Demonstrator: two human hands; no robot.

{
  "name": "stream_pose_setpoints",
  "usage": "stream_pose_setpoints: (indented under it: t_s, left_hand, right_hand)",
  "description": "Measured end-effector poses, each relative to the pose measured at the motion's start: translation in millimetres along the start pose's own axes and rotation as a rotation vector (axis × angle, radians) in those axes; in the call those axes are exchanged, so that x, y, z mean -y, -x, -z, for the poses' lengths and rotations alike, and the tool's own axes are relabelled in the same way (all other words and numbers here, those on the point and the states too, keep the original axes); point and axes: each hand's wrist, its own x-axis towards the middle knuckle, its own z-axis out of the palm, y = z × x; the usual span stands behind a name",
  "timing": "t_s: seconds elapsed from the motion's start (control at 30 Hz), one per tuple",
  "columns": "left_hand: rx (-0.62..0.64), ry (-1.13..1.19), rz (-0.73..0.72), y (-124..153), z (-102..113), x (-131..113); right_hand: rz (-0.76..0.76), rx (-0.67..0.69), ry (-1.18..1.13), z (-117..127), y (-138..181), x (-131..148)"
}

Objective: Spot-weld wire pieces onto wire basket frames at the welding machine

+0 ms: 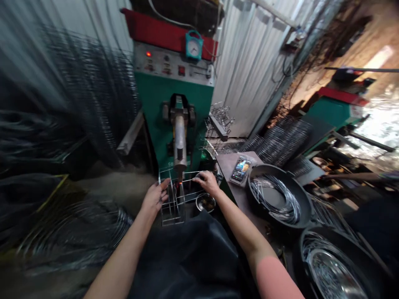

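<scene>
A wire rack frame is held beneath the welding ram of a green spot welder, its top wire gripped by the curled fingers of the right hand, the left hand laid open against its upper corner.

Setting: wire-metalworking workshop, corrugated sheet wall behind.
12 o'clock: green spot-welding machine with control panel.
2 o'clock: second green machine.
3 o'clock: black pan holding wire coils.

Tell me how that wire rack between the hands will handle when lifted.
The wire rack is probably stiff, its thin rods keeping a square shape, and light for its size. Its narrow open frame might tip if pushed.
</scene>
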Motion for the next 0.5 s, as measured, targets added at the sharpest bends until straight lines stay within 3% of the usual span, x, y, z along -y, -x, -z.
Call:
stream_pose_setpoints:
  t_s: [0.1, 0.27, 0.37, 0.5]
  left_hand:
    - [0.047, -0.019, -0.008, 9.2, 9.9, 2.8]
    - [0.049, 0.024, 0.131, 39.6, 49.0, 8.5]
    - [-0.049, 0.046, 0.178, 61.6, 74.4, 9.6]
    - [-0.106, -0.022, 0.109, 86.0, 95.0, 4.8]
  right_hand:
    - [0.050, -0.005, 0.010, 5.0, 15.9, 4.3]
    - [0.106, -0.184, 0.006, 39.4, 60.3, 0.9]
    - [0.058, -0.121, -0.057, 65.6, 81.9, -7.4]
    - [0.074, -0.021, -0.224, 85.9, 91.7, 3.0]
